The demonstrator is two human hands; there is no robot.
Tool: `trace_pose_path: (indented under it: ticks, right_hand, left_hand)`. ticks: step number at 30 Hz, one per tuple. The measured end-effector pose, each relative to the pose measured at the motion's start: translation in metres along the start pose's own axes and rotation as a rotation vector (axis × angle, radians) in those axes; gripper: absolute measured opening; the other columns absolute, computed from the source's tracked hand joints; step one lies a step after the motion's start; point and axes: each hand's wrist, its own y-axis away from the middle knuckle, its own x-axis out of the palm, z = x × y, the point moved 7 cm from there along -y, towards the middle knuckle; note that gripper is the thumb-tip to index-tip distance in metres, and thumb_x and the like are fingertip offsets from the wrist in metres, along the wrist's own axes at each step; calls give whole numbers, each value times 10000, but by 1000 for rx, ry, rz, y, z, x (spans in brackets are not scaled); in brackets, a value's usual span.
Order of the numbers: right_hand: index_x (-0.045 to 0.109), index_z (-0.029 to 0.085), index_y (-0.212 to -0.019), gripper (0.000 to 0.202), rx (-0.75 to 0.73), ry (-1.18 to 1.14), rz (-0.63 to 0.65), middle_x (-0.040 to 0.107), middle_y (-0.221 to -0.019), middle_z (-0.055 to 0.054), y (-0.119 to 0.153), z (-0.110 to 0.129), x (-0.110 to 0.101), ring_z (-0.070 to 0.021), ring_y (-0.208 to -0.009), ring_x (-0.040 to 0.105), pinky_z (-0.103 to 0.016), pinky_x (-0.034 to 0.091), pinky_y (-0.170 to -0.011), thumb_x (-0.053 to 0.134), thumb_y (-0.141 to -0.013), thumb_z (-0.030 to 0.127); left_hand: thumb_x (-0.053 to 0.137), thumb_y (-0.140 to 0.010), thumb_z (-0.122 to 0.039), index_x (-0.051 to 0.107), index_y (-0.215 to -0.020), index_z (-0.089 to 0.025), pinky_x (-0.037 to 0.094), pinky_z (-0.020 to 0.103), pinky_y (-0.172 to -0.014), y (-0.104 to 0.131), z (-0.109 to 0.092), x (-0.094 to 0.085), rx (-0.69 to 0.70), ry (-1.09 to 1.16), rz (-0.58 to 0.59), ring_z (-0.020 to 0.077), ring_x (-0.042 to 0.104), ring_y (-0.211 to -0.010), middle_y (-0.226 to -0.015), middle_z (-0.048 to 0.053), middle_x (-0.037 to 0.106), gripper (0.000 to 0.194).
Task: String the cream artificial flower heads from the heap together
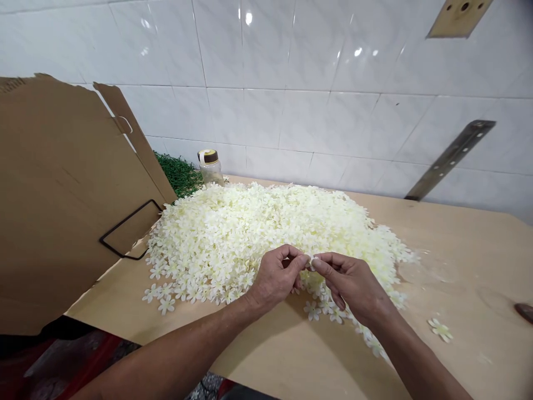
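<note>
A broad heap of white and pale yellow artificial flowers (254,222) covers the middle of the table. In front of it, my left hand (278,275) and my right hand (350,280) meet, thumbs and forefingers pinched tip to tip. Between the fingertips shows a small whitish bit, probably part of an artificial flower (310,262); most of it is hidden by the fingers. Both hands are closed. Just below them several loose flowers lie at the front edge of the heap. One single flower (440,330) lies apart, to the right of my right forearm.
A large cardboard box (62,194) stands at the left, with a black wire frame (129,228) by it. Behind the heap are a lidded jar (211,166) and green artificial foliage (179,172). A perforated metal bar (452,158) leans on the tiled wall (266,116).
</note>
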Motion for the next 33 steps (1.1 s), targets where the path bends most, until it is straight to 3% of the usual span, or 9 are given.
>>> trace_pose_path:
  ticks: [10,18,27,33]
  right_hand:
    - [623,180,-718,436,-3,31,-7,415,-412,74,0,-2,-1,-70,-302,349,-206,288,-333,656,-830,600]
    - [555,195,-688,467,-17,-52,33,401,-406,85,2,-5,2,-62,-295,319,-198,279,-322,629,-856,625]
    - [587,185,-722,460,-49,-68,55,453,-486,70,2,-4,3,-63,-315,357,-203,319,-320,630,-862,621]
    - [562,192,-695,465,-35,-41,65,465,-488,66,0,-7,6,-63,-312,360,-203,315,-321,621,-869,620]
  left_hand:
    - [616,-891,-484,591,-798,-168,404,188,-412,2,-7,0,-44,50,-2,84,497,-408,-523,-35,554,330]
    - [619,-889,-495,601,-812,-160,395,180,-394,2,-8,0,-38,69,-4,76,497,-408,-558,-30,563,344]
    - [688,-815,-528,640,-827,-144,393,195,-389,4,-5,14,-193,253,199,90,540,-431,-631,8,620,387]
    - [788,-730,-477,633,-790,-148,381,189,-411,3,-2,13,-247,331,199,80,513,-422,-551,-13,595,369]
